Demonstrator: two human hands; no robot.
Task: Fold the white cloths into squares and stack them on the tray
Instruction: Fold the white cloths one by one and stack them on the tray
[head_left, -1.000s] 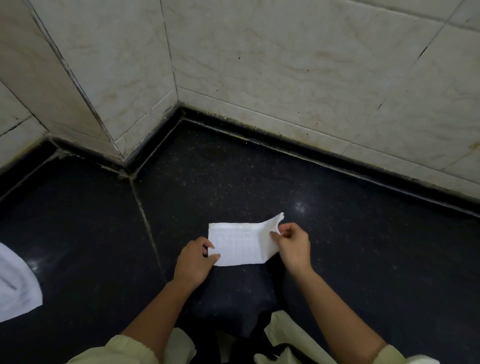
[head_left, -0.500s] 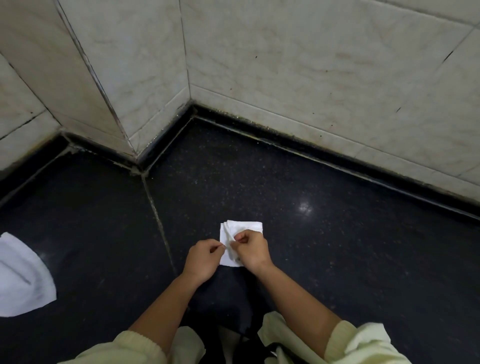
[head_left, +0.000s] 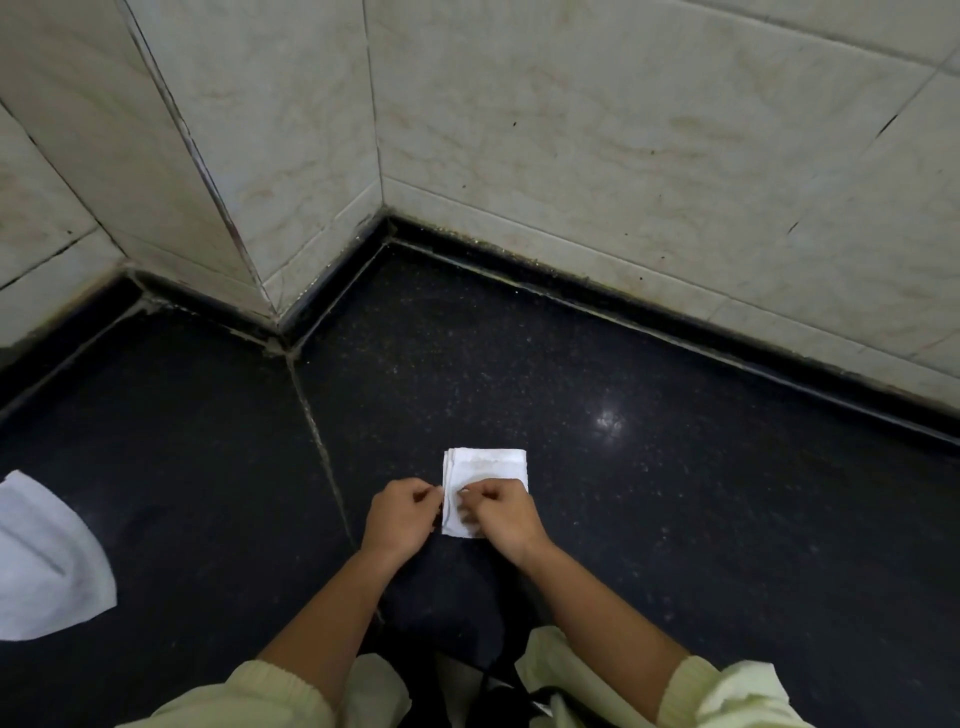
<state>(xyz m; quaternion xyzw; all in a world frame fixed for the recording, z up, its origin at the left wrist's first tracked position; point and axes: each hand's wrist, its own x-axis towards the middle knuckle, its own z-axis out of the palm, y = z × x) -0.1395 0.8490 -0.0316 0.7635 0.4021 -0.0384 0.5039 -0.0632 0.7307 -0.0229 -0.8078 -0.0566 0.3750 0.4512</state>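
Left hand (head_left: 402, 512), out ahead of the pale green sleeves (head_left: 270, 691) at the bottom edge: fingers curled, tips nipping the left edge of the folded white cloth (head_left: 488, 467). Right hand (head_left: 501, 514) curled too, knuckles up, bearing down on the near half and apparently pinching the layers at the near-left corner; exact grip hidden under the fingers. Lying flat on the black speckled floor (head_left: 675, 519), roughly square, stacked edges showing along the left side. Looks like the last crease being set. Off at the left edge, another white cloth (head_left: 47, 561), not yet squared. Beyond, only the tiled wall (head_left: 623, 156).

Trouble to watch for: could spring open along that left side if let go before the crease is pressed flat. Could skew as well, layers dragged out of line by a lift from one corner alone. Might skate on such polished stone under a sideways push. No tray anywhere in sight, so a carry of unknown length ahead, with every chance of unfolding on the way.
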